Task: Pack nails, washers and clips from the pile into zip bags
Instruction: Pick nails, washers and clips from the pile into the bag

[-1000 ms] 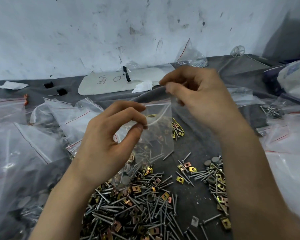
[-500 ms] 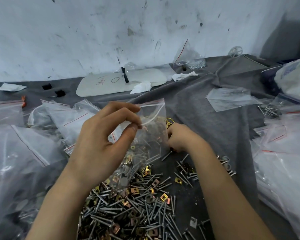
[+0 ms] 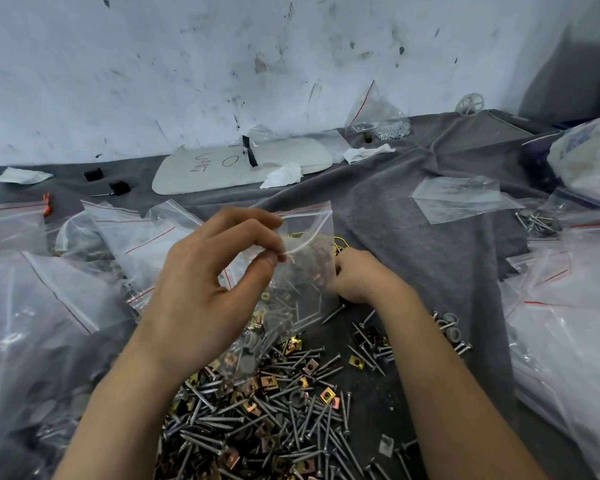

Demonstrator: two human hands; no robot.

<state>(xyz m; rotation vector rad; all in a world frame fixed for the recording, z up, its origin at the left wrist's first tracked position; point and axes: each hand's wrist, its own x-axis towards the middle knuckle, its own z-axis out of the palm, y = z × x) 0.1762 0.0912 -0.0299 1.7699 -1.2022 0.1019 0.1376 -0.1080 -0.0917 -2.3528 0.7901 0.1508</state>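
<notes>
Obs., head view. Left hand (image 3: 201, 292) is raised over the middle of the table (image 3: 413, 237). Its thumb and forefinger pinch one lip of the zip bag (image 3: 309, 271) at the mouth.

Bag's long axis is near upright, slightly tilted. The mouth is up and toward the far edge, gaping, with the red strip on the far lip. The bottom end comes down toward me and rests on the pile (image 3: 278, 414). I see washers (image 3: 248, 362) through its lower part.

Right hand (image 3: 364, 278) is low on the table just right of the bag, with its knuckles up. The fingers curl under and are hidden by the plastic, so I cannot tell whether they grip anything.

The pile sits at the near edge between the forearms: nails (image 3: 205, 441) pointing every way, mixed with square clips (image 3: 328, 396).

Filled bags (image 3: 32, 306) are heaped along the left and right edges. A white board (image 3: 222, 164) with marker writing lies at the far edge.
</notes>
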